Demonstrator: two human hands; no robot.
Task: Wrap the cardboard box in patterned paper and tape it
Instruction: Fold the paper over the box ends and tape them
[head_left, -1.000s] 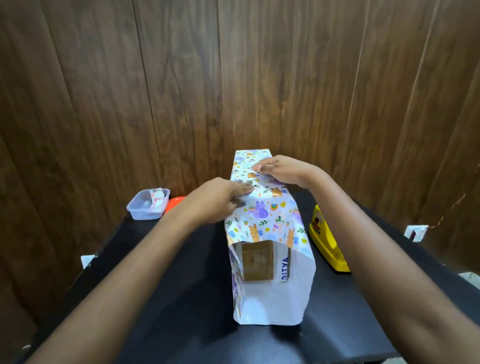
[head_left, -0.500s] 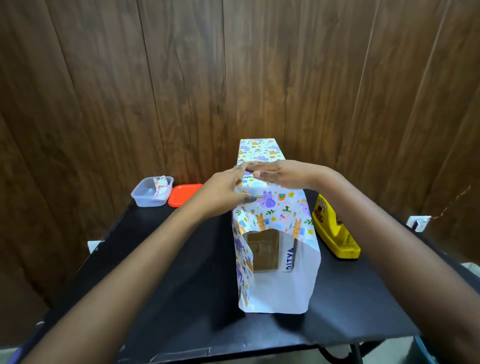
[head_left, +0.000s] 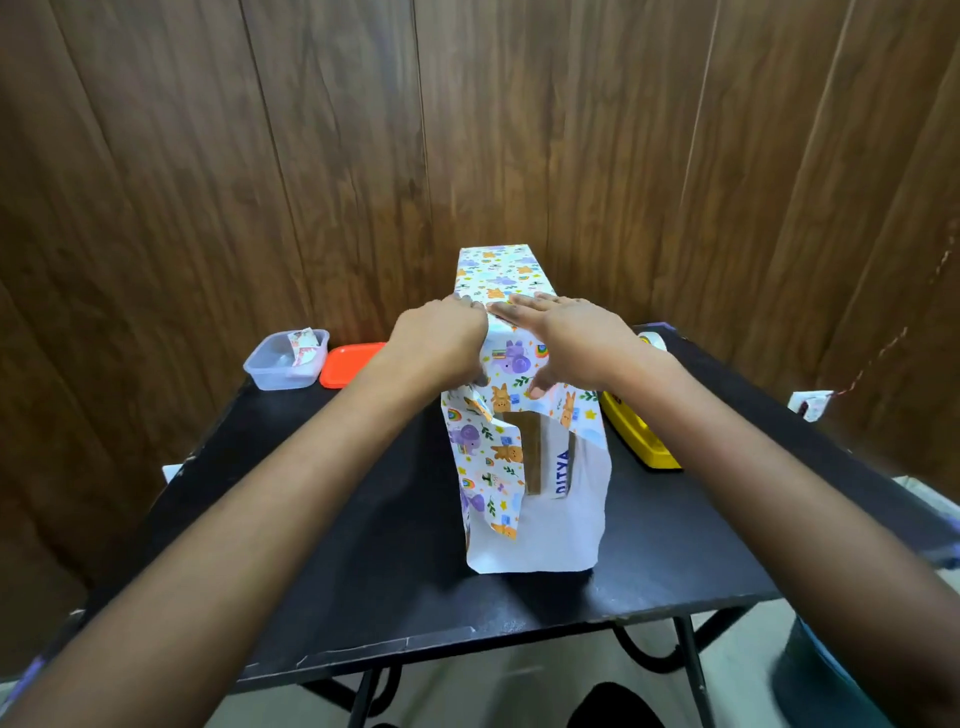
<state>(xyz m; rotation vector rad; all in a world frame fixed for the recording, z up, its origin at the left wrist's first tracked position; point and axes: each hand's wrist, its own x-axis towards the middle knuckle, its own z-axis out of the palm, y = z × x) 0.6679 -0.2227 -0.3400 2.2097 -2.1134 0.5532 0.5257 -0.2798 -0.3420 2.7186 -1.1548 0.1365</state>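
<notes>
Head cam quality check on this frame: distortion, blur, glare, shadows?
Head view: strong wide-angle bowing of the wall planks and table edges, forearms stretched toward the corners; left hand and right hand slightly soft; print on the patterned paper readable; no harsh glare; soft shadow at the paper's near end.

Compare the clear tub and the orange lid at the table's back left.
The clear tub is see-through and deep-walled; the orange lid is solid-coloured and shallow. The tub holds a small printed packet; the lid carries nothing visible. The tub sits further left than the lid. Both are plastic-looking rounded rectangles resting side by side on the black table.
</notes>
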